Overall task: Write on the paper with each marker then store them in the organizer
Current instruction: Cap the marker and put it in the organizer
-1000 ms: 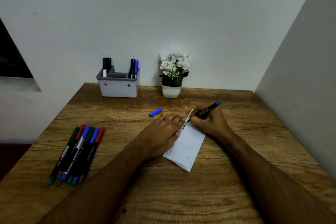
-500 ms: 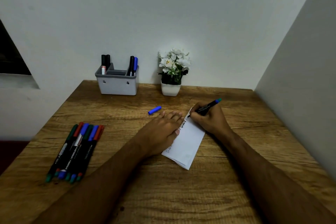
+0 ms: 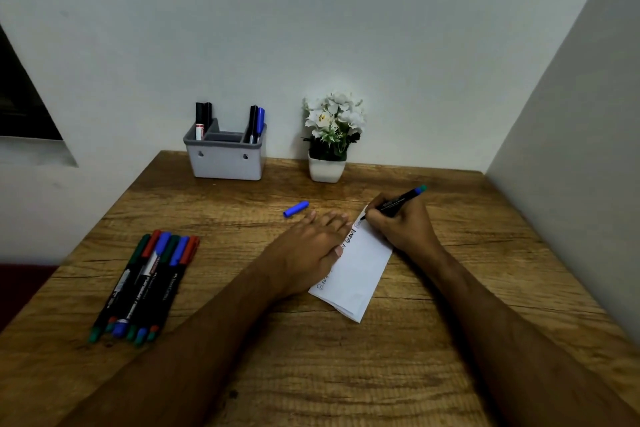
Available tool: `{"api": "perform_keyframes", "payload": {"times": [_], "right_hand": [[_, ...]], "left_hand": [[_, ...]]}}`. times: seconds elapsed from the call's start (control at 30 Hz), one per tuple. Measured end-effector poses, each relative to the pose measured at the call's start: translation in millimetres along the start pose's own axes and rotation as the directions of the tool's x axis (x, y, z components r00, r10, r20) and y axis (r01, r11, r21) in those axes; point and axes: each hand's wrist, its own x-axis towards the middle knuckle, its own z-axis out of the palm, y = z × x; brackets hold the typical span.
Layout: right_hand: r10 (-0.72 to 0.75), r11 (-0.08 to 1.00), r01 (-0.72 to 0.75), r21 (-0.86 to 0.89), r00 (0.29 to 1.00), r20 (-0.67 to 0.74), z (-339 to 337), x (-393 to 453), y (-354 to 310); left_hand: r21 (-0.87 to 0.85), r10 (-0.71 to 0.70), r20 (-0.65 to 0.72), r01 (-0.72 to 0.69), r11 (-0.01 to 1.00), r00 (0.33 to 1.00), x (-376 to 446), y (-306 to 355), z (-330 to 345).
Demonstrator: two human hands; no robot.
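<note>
**Writing at the paper's far end**

I see my right hand point(image 3: 401, 229) gripping a black marker point(image 3: 398, 202), its tip on the paper point(image 3: 360, 270). My left hand point(image 3: 311, 250) lies flat with straight fingers, hiding the paper's left edge; the scribbles there are unreadable. A blue cap point(image 3: 296, 209) lies beyond it. Six markers point(image 3: 145, 284) wait at left; the organizer point(image 3: 225, 158) stands at the desk's point(image 3: 311, 374) back.

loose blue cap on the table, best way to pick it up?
Pinch the blue cap across its middle, coming from above with the left hand, which lies nearest. It lies flat, angled up to the right, with bare table on both long sides.
</note>
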Motion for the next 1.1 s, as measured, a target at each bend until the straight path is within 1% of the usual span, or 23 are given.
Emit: {"api": "perform_keyframes", "payload": {"times": [0.07,0.23,0.37,0.53,0.77,0.9,1.1], "right_hand": [[0.003,1.0,-0.003,0.0,1.0,-0.015,0.8,-0.6,-0.2],[-0.004,1.0,0.004,-0.017,1.0,0.003,0.9,-0.9,-0.8],[0.036,0.999,-0.034,0.029,0.999,-0.037,-0.3,-0.8,-0.3],[0.014,1.0,-0.014,-0.004,1.0,-0.007,0.8,-1.1,-1.7],[0.015,1.0,-0.015,0.0,1.0,-0.008,2.4,0.4,-2.3],[0.028,1.0,-0.028,0.001,0.999,-0.044,2.2,1.5,-0.5],[0.042,0.999,-0.041,0.029,0.999,-0.008,2.0,-0.6,-2.7]], "left_hand": [[0.007,0.0,0.001,0.0,1.0,1.0,0.5,0.1,-0.1],[0.008,0.001,0.003,-0.001,1.0,1.0,0.4,0.5,-1.6],[0.024,0.001,0.003,-0.001,1.0,1.0,1.3,-0.6,-0.1],[0.022,0.003,-0.001,-0.003,1.0,1.0,1.5,-2.1,0.6],[0.026,0.01,-0.003,-0.01,1.0,1.0,1.2,-2.0,0.0],[0.02,0.007,-0.005,-0.007,1.0,1.0,1.1,-0.8,0.4],[0.025,0.002,0.001,-0.002,1.0,1.0,0.8,-0.7,-0.3]]}}
